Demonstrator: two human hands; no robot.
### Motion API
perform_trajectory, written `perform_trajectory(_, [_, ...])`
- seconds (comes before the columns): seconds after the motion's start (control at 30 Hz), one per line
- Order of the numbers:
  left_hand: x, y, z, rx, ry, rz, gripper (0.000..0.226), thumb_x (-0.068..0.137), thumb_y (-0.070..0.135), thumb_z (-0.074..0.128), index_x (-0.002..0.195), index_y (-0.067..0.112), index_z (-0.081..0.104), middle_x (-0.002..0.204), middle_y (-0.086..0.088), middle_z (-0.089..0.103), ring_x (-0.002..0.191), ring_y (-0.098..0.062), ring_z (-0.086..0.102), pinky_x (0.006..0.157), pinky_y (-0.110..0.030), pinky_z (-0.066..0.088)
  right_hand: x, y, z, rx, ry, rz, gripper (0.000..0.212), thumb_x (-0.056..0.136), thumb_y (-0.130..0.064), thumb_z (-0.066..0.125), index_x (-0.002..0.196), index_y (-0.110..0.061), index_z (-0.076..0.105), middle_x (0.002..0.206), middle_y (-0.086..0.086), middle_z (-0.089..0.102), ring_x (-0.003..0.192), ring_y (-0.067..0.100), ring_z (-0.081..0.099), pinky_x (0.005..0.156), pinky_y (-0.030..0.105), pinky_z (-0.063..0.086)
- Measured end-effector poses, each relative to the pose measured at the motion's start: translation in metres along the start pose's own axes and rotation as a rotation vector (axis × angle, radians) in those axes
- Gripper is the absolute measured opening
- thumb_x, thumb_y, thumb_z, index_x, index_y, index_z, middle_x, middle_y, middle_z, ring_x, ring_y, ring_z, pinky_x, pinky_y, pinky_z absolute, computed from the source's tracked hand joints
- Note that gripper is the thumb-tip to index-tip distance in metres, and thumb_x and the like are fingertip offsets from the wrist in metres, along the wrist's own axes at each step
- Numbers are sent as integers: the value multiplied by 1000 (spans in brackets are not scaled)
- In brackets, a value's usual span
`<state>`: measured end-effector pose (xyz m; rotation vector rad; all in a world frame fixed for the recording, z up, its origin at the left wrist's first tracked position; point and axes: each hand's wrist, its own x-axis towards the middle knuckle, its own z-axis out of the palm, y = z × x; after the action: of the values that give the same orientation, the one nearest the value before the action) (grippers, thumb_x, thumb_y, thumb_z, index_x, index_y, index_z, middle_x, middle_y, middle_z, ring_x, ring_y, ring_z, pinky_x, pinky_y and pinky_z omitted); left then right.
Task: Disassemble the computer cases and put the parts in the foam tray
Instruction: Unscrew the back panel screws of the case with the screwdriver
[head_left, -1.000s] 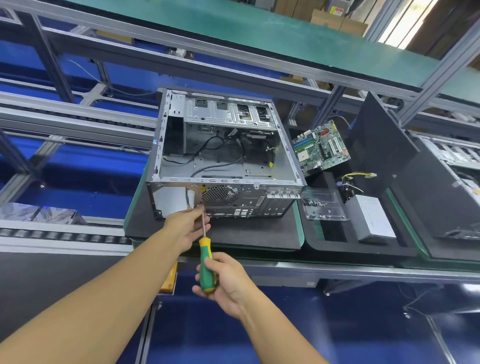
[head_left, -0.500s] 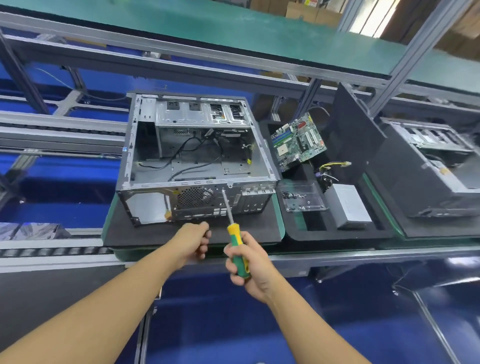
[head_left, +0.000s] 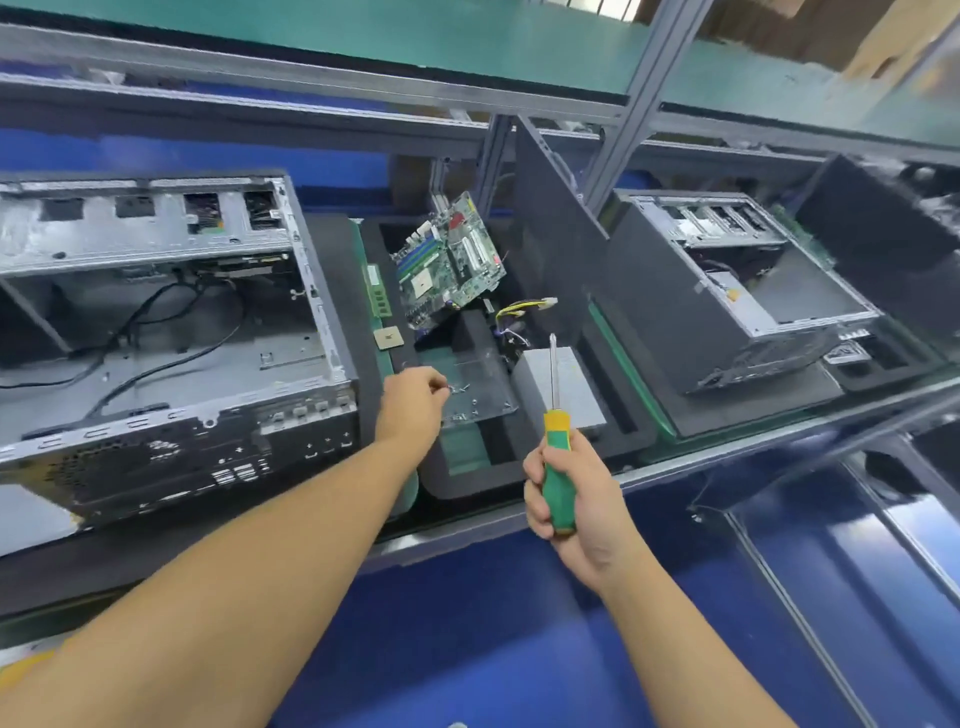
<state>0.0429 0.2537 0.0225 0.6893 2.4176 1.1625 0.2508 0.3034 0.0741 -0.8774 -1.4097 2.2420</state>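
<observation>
Step in hand: screw drop-off. Left hand (head_left: 415, 400) is over the clear parts box (head_left: 485, 376) in the foam tray (head_left: 470, 486), fingertips pinched on what looks like a screw (head_left: 447, 387); too small to be sure. Right hand (head_left: 569, 501) is wrapped round the green-handled screwdriver (head_left: 555, 415), shaft pointing up, clear of everything.

The open case (head_left: 171, 332) sits on the desk just left of the tray: cables inside, board bay bare. Motherboard (head_left: 449, 260) leans in the tray's back slot, power supply (head_left: 566, 384) lies beside the box. Second case (head_left: 727, 291) is further right.

Next, my read: let go over the box, not the foam. Then take the driver back to the case's rear panel for whatever fasteners are left.
</observation>
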Motion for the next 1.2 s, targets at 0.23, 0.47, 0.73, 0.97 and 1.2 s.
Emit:
perform_trajectory(0.23, [35,8,17,195,-34,-1,39,100,8,54,137,19,59,127,-8,67,97,-26,67,84,-39,56,24,-16,-30,-6,26,26,11,80,-25,63,76,-27,53,77,1,55,49,16,43,43,23,31])
perform_trajectory(0.47, [1,53,-30,-106,-155,331,26,102,22,50,125,23,62,69,8,74,53,2,62,56,-19,52,30,-10,4,45,6,68,26,83,-35,66,104,-19,66,79,3,61,61,18,56,47,27,41])
perform_trajectory(0.73, [-21,18,-186,489,-219,468,35,90,16,56,124,21,65,128,2,62,120,-18,55,104,-37,41,10,19,106,146,-138,150,24,102,-33,45,108,-17,61,69,1,52,52,15,44,43,23,32])
perform_trajectory(0.97, [-58,-103,-294,688,-322,152,83,79,63,70,148,29,38,151,7,38,138,-18,37,113,-46,31,-16,59,200,108,-237,174,27,104,-27,38,109,-12,59,72,3,55,55,19,48,45,27,38])
perform_trajectory(1.2, [-70,-145,-302,686,-284,214,57,76,42,79,126,33,52,112,16,62,102,-14,58,81,-37,52,-47,125,239,-350,-206,98,6,97,-26,48,101,-21,48,77,-2,59,57,20,58,46,29,48])
